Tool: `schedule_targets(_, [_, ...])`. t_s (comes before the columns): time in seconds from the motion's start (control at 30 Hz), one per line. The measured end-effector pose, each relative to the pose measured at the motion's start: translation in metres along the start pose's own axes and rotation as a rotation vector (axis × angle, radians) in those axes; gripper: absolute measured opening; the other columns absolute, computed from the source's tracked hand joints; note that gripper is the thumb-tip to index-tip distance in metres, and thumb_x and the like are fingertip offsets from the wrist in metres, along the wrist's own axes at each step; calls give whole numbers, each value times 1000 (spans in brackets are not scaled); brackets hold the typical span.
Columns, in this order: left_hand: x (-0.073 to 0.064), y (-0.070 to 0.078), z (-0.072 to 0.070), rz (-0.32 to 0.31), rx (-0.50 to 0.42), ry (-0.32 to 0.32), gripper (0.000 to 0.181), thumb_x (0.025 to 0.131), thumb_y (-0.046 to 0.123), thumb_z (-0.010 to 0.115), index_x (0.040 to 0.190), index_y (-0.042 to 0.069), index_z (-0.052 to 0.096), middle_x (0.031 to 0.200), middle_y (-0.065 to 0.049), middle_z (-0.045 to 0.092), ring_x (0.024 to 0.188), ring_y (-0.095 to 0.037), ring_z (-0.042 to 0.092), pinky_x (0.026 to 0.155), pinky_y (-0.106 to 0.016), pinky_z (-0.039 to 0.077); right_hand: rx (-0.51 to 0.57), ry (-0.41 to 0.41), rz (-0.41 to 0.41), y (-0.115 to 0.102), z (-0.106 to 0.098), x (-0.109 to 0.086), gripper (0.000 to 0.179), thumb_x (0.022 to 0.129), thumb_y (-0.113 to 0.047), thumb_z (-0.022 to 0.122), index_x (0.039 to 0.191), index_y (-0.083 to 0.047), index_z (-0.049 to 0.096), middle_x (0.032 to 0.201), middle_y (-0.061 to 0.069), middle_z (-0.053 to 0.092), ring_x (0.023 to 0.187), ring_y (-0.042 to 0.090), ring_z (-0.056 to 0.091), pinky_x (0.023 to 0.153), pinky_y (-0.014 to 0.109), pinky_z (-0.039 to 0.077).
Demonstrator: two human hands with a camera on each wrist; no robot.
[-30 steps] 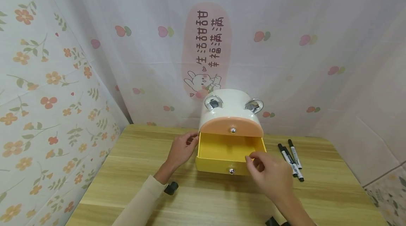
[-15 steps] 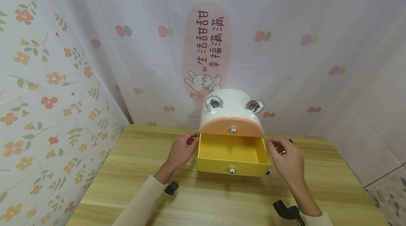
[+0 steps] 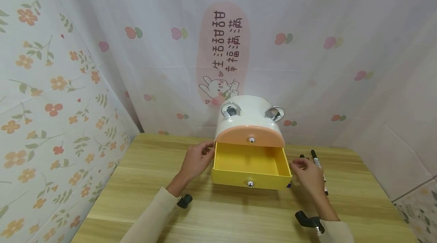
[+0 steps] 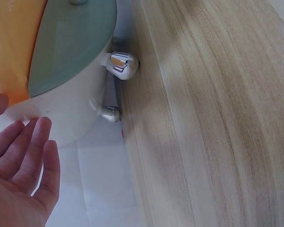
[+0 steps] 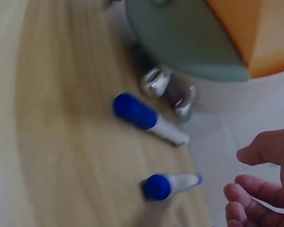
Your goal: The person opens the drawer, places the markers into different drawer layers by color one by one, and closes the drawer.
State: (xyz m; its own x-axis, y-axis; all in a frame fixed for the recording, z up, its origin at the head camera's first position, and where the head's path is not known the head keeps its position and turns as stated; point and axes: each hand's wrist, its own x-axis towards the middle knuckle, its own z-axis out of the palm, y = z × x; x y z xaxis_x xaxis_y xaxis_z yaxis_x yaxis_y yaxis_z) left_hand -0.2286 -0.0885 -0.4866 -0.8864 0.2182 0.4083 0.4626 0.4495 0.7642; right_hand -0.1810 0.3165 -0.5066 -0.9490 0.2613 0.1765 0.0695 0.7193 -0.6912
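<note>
A white storage box with silver ring-shaped eyes stands on the table, its orange top drawer closed. Below that, the yellow drawer is pulled out with nothing inside. My left hand rests its fingertips against the box's left side, fingers relaxed. To the right of the yellow drawer is my right hand, holding nothing, its thumb apart from loosely bent fingers. Two blue-capped markers, one nearer the box and one nearer the hand, lie on the table in the right wrist view.
Black-capped markers lie on the wooden table, partly hidden behind my right hand. A green bottom drawer and silver feet show low on the box. Printed curtains hang behind and at the left.
My right hand has left the yellow drawer's front and moved right, beside the drawer, then slightly down toward me. The left hand stays put against the box.
</note>
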Motion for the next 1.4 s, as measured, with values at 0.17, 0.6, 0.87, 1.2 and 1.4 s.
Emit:
schedule_targets(0.17, [1,-1,0,8,6,2,28,109,16,69,133,4,77,125,-8,80,99,-22,80,91,-47,66,-25,-89,58,18,8,3,36,106,-28,71,122,4,74,107,18,77,98,36,72,76,42,57])
schedule_targets(0.6, [1,-2,2,0,5,7,27,108,15,70,132,4,78,126,-8,80,99,-23,80,92,-46,66,-129,-103,93,26,20,2,31,96,-24,70,111,2,74,96,14,74,85,29,68,65,37,50])
schedule_targets(0.87, [0,-2,3,-8,-18,19,28,108,17,71,133,5,78,125,-7,80,97,-21,80,92,-47,66,-160,-112,98,25,24,2,27,96,-22,67,105,2,75,89,12,73,77,27,64,60,37,46])
schedule_targets(1.2, [-1,-4,5,-15,-46,32,27,108,17,72,132,6,79,123,-7,81,96,-21,80,90,-48,66,-169,-101,98,27,29,1,22,96,-18,63,100,0,75,83,8,70,72,25,62,56,36,45])
schedule_targets(1.4, [-3,-5,6,-19,-56,43,26,107,15,73,131,6,79,122,-7,81,97,-22,80,90,-47,66,-174,-88,97,25,30,0,21,98,-18,62,99,-1,76,81,8,69,72,27,63,54,37,45])
